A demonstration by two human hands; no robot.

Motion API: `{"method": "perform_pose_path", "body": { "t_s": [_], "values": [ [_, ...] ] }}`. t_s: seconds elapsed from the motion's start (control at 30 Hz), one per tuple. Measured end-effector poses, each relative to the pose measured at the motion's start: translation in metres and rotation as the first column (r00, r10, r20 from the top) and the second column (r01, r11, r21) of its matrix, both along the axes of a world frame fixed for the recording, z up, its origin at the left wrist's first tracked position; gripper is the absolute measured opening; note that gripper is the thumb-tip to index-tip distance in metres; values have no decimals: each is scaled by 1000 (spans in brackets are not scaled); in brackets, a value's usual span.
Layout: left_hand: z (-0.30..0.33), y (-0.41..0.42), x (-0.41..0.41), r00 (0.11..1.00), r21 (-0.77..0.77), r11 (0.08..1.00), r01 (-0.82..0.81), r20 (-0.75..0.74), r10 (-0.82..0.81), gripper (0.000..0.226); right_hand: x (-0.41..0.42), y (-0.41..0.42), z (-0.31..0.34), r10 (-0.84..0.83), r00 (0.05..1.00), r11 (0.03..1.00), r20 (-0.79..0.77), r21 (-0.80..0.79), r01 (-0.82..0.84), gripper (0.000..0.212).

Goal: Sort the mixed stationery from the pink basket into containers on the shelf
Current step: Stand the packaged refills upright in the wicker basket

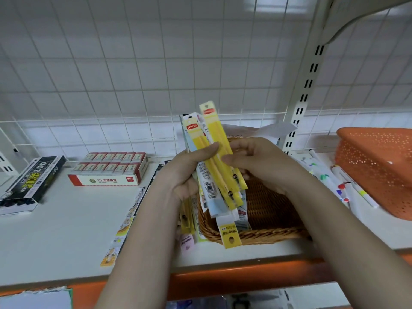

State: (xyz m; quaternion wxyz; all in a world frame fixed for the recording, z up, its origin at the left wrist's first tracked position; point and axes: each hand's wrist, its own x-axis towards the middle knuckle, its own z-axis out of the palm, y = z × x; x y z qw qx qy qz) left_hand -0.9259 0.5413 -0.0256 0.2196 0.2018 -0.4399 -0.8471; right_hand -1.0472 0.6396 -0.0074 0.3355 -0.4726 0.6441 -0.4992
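A white shelf board with an orange front edge is seen from above, backed by a white wire grid. At the far right an orange perforated plastic basket lies on the shelf, with white marker pens with coloured caps scattered just beside it. A brown woven wicker basket sits in the middle of the shelf, under both hands. To the left, a red-and-white carton of erasers is set near the grid, and a black pen box lies further left, well apart from the basket.

A fan of long, narrow packaged refills (yellow, white and pale blue packets) is held over the wicker basket's left rim. The left hand is curled round the bundle, thumb across the front. The right hand is closed on the bundle's right side, its fingertips touching the yellow packets. A few more long printed packets lie flat on the shelf, left of the wicker basket.
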Motion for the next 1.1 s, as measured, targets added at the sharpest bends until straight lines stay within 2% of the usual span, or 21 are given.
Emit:
{"method": "perform_pose_path", "body": {
  "t_s": [0.13,0.23,0.3,0.4,0.43,0.53,0.63,0.7,0.73,0.87,0.93,1.07,1.1],
  "values": [
    [-6,-2,-2,992,-17,993,-121,17,121,9,-7,9,-1,-99,988,989,119,-95,111,15],
    [-5,-1,-5,979,-91,975,-202,-5,203,2,-9,17,3,-161,986,978,30,-131,164,21],
    [-3,2,-7,971,-137,962,-237,-17,237,10,-3,19,3,-126,992,985,-4,-121,125,22],
    [-1,8,-11,967,-171,952,-256,-27,255,52,10,17,-5,-72,984,993,-163,-102,56,16],
    [-1,10,-13,967,-174,952,-253,-34,251,58,12,16,-8,-65,975,994,-213,-104,43,10],
    [2,14,-15,976,-158,963,-218,-24,217,53,11,13,-16,-76,972,991,-222,-123,50,23],
    [4,11,-12,991,-147,980,-131,-6,131,32,4,14,-17,-89,992,989,-93,-124,77,12],
    [4,10,-9,993,-165,981,-104,31,111,17,-3,16,-16,-84,994,992,-76,-102,76,7],
    [3,11,-9,991,-176,978,-113,49,123,16,-5,18,-15,-83,993,993,-86,-93,75,5],
    [-2,11,-11,967,-241,943,-227,61,249,25,-6,22,-13,-94,953,994,-289,-79,74,11],
    [-2,10,-11,961,-220,942,-253,54,271,26,-11,22,-15,-120,962,991,-244,-91,101,13],
    [-1,5,-8,956,-170,947,-273,60,287,10,-24,22,-19,-117,991,987,70,-102,123,23],
    [0,4,-6,955,-161,948,-273,70,287,8,-26,23,-17,-109,991,988,79,-104,117,23]
  ]
}}
